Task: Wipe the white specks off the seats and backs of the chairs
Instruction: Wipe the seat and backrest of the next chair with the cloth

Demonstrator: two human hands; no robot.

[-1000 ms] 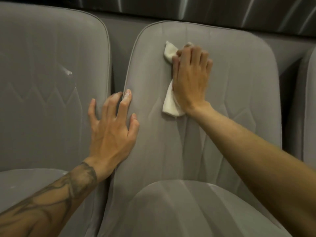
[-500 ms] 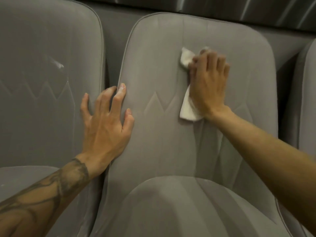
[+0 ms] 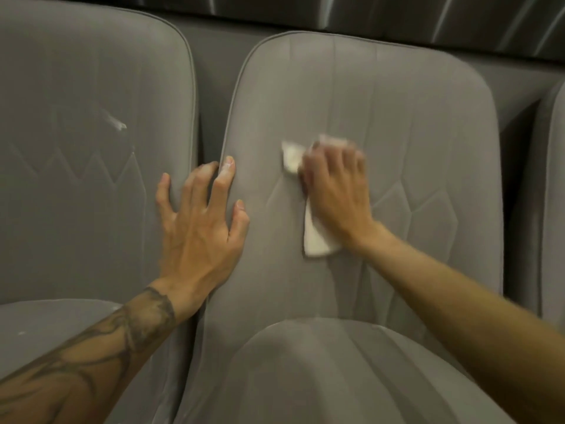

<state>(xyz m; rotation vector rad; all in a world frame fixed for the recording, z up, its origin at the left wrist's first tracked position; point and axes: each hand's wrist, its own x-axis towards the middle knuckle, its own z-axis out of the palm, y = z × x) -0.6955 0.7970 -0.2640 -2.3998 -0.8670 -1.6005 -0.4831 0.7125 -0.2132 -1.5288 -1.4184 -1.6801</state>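
Right hand [image 3: 336, 191] flat, pressing white cloth [image 3: 316, 240] onto middle chair back [image 3: 397, 102]; fingers blurred. Left hand [image 3: 195, 228] spread, empty, braced across gap between backs. Risks: cloth bunches, slips from under palm; white smear [image 3: 117, 123] on left chair back [image 3: 76, 71] gets overlooked.

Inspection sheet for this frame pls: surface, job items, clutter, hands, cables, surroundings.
Surface: grey middle chair back, no specks seen on it; blurred near the cloth.
Job's things: white cloth flat on the middle chair back; white smear on left chair back; small white speck on left seat.
Clutter: nothing seen.
Grippers: right hand presses the cloth, fingers flat; left hand spread, resting across the gap between the left and middle backs.
Cables: nothing seen.
Surroundings: third chair's edge at right; dark panel behind.
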